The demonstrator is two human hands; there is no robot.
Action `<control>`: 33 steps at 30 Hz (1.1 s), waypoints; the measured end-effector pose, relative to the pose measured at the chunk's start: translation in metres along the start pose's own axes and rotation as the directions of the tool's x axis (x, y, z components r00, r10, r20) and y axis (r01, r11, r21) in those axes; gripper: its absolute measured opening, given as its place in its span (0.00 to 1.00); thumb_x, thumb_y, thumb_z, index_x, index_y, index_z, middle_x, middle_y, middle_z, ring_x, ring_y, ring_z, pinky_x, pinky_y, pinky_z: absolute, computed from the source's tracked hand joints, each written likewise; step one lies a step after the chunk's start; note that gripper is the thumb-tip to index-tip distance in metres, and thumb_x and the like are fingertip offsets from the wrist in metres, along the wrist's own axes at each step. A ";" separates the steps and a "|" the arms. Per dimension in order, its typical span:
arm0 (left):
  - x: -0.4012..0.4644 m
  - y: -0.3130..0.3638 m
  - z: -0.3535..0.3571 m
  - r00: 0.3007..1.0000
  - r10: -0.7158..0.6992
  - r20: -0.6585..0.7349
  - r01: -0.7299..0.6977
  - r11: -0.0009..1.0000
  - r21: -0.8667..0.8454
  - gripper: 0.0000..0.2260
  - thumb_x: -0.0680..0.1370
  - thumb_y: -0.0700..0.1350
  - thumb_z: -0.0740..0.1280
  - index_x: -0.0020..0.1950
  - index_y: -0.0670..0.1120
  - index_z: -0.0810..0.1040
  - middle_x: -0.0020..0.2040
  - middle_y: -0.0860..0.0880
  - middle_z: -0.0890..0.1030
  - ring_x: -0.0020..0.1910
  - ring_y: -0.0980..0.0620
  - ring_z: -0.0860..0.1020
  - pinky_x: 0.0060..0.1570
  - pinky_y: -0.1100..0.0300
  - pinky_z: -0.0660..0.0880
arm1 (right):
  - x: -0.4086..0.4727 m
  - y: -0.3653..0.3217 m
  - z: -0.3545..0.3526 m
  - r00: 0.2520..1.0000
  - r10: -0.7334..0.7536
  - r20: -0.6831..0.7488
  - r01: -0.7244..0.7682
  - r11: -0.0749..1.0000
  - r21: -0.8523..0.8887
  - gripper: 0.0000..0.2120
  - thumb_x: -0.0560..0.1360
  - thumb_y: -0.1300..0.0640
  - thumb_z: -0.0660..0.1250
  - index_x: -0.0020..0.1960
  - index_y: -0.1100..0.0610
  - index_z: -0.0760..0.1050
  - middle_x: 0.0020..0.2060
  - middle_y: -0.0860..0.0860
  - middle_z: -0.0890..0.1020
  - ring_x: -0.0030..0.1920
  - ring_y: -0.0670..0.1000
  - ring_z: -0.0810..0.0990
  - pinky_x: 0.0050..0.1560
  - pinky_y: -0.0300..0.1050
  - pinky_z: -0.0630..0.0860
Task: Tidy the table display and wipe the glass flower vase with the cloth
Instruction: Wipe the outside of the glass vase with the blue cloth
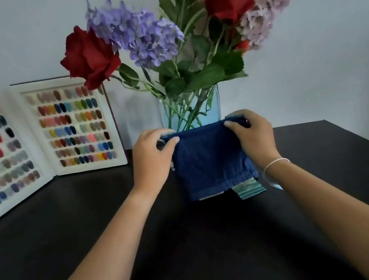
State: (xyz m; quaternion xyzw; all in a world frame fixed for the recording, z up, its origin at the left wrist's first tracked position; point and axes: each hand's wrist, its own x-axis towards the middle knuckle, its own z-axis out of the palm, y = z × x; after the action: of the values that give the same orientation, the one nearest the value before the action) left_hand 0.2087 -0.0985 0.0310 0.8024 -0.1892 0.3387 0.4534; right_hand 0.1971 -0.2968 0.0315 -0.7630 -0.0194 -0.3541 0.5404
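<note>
A person is standing at a black table (72, 232), both bare arms reaching forward. The left hand (151, 158) and the right hand (252, 138) are each pinching a top corner of a dark blue cloth (209, 160), fingers closed tight on the fabric, and the cloth is hanging spread between them. A striped teal edge is showing at the cloth's lower right, toward five o'clock. A thin white bracelet (276, 163) is sitting on the right wrist.

Straight behind the cloth, at twelve o'clock from the hands, a clear glass vase (190, 109) is standing upright on the table near the wall (311, 57). The cloth is covering its lower part, so I cannot tell whether the fabric is touching the glass. Green stems are crossing inside it, and the flowers (161, 36) are spreading above: two red roses, purple clusters, pale pink blooms.

At about ten o'clock from the hands, an open white book of nail colour samples (39, 137) is standing propped against the wall, well apart from the vase, its rows of small coloured tips facing the room.
</note>
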 end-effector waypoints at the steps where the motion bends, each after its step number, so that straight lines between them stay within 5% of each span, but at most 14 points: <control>1: 0.004 -0.005 0.002 1.000 0.006 -0.024 -0.006 1.000 0.001 0.07 0.71 0.41 0.69 0.48 0.44 0.81 0.44 0.51 0.76 0.38 0.58 0.74 0.40 0.76 0.68 | 0.005 0.003 0.007 0.999 -0.033 -0.034 0.032 0.999 -0.026 0.09 0.71 0.58 0.68 0.37 0.44 0.75 0.40 0.39 0.77 0.41 0.31 0.73 0.40 0.20 0.66; 6: 0.020 -0.022 0.017 0.992 -0.003 -0.123 0.007 0.999 0.032 0.09 0.72 0.45 0.69 0.51 0.47 0.79 0.47 0.52 0.72 0.49 0.50 0.74 0.46 0.59 0.71 | 0.028 0.013 0.035 0.957 -0.181 -0.229 0.147 0.976 -0.158 0.04 0.71 0.56 0.68 0.41 0.46 0.77 0.46 0.46 0.68 0.46 0.42 0.68 0.44 0.20 0.64; 10: 0.027 -0.032 0.023 0.981 -0.056 -0.185 0.029 0.989 -0.147 0.17 0.71 0.48 0.69 0.59 0.50 0.72 0.56 0.52 0.71 0.52 0.59 0.72 0.50 0.69 0.70 | 0.036 0.020 0.049 0.938 -0.162 -0.305 0.137 0.985 -0.103 0.04 0.72 0.56 0.67 0.43 0.47 0.77 0.43 0.44 0.66 0.43 0.32 0.69 0.42 0.18 0.63; 12: 0.026 -0.038 0.026 0.982 -0.154 -0.109 0.116 0.949 -0.294 0.19 0.74 0.51 0.65 0.63 0.52 0.69 0.62 0.54 0.70 0.54 0.70 0.70 0.50 0.78 0.65 | 0.037 0.022 0.055 0.931 -0.142 -0.337 0.132 0.990 -0.051 0.04 0.72 0.57 0.67 0.43 0.48 0.77 0.41 0.41 0.65 0.42 0.29 0.69 0.42 0.18 0.63; 14: 0.022 -0.047 0.030 0.977 -0.211 0.011 0.197 0.890 -0.411 0.17 0.76 0.53 0.60 0.66 0.56 0.67 0.64 0.58 0.68 0.56 0.76 0.67 0.58 0.76 0.64 | 0.038 0.023 0.061 0.925 -0.125 -0.358 0.133 0.991 -0.002 0.05 0.72 0.58 0.67 0.43 0.48 0.77 0.41 0.40 0.65 0.42 0.29 0.69 0.42 0.18 0.64; 18: 0.014 -0.056 0.038 0.944 -0.283 0.169 0.329 0.774 -0.541 0.17 0.79 0.54 0.52 0.67 0.58 0.65 0.67 0.57 0.69 0.67 0.60 0.66 0.70 0.49 0.60 | 0.037 0.022 0.068 0.921 -0.114 -0.371 0.147 0.987 0.060 0.07 0.72 0.59 0.67 0.42 0.48 0.75 0.42 0.41 0.66 0.42 0.29 0.71 0.44 0.21 0.66; 29: 0.006 -0.062 0.039 0.944 -0.227 0.237 0.328 0.687 -0.648 0.21 0.71 0.61 0.56 0.64 0.61 0.67 0.67 0.56 0.71 0.66 0.63 0.68 0.70 0.49 0.61 | 0.046 0.022 0.072 0.886 -0.092 -0.454 0.131 0.990 0.055 0.14 0.69 0.58 0.70 0.43 0.47 0.65 0.44 0.41 0.64 0.38 0.41 0.73 0.40 0.23 0.68; 33: 0.006 -0.065 0.039 0.950 -0.207 0.233 0.311 0.685 -0.659 0.20 0.72 0.61 0.56 0.63 0.61 0.69 0.66 0.56 0.73 0.65 0.63 0.69 0.69 0.50 0.63 | 0.044 0.024 0.073 0.883 -0.108 -0.456 0.135 0.991 0.027 0.12 0.70 0.58 0.69 0.36 0.50 0.67 0.40 0.44 0.69 0.38 0.35 0.71 0.41 0.22 0.65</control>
State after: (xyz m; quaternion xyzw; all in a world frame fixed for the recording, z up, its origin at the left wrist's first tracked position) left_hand 0.2666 -0.0983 -0.0178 0.6166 -0.2170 0.1197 0.7472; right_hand 0.2777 -0.2607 0.0245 -0.6407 0.0493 -0.5546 0.5286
